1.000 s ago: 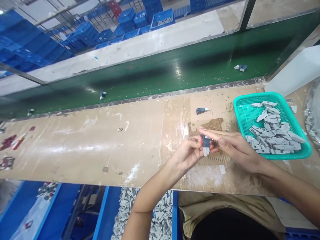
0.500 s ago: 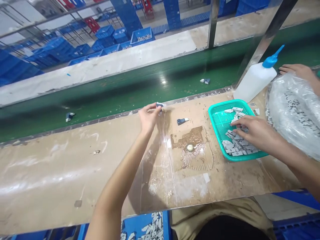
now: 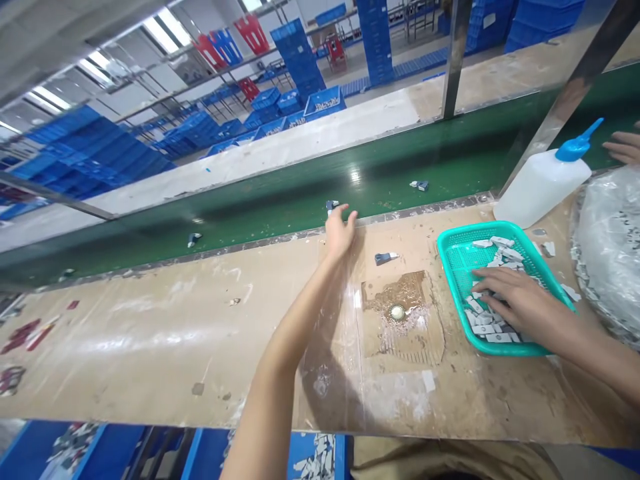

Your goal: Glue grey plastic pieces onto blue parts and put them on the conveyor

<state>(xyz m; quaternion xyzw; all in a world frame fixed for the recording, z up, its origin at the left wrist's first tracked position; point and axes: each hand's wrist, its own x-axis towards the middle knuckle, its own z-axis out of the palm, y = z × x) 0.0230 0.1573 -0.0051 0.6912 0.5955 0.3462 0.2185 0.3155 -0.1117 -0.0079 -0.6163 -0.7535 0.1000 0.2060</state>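
"And the left hand (image 3: 340, 233)?"
"Spread, at the belt's (image 3: 280, 207) near edge; 1 part (image 3: 331, 206) lies on the belt, just beside it at 11 o'clock."
"The right hand (image 3: 525, 303)?"
"Over grey pieces (image 3: 499, 338) in the basket (image 3: 457, 258); whether it pinches any, I cannot tell; the bottle (image 3: 543, 190) stands at the basket's 1 o'clock."

No text, brand, number or sign can be read. A pale, label-like patch (image 3: 489, 20) shows on the blue crates (image 3: 481, 39) stacked in the background, but it is too small and blurred to make out any lettering.
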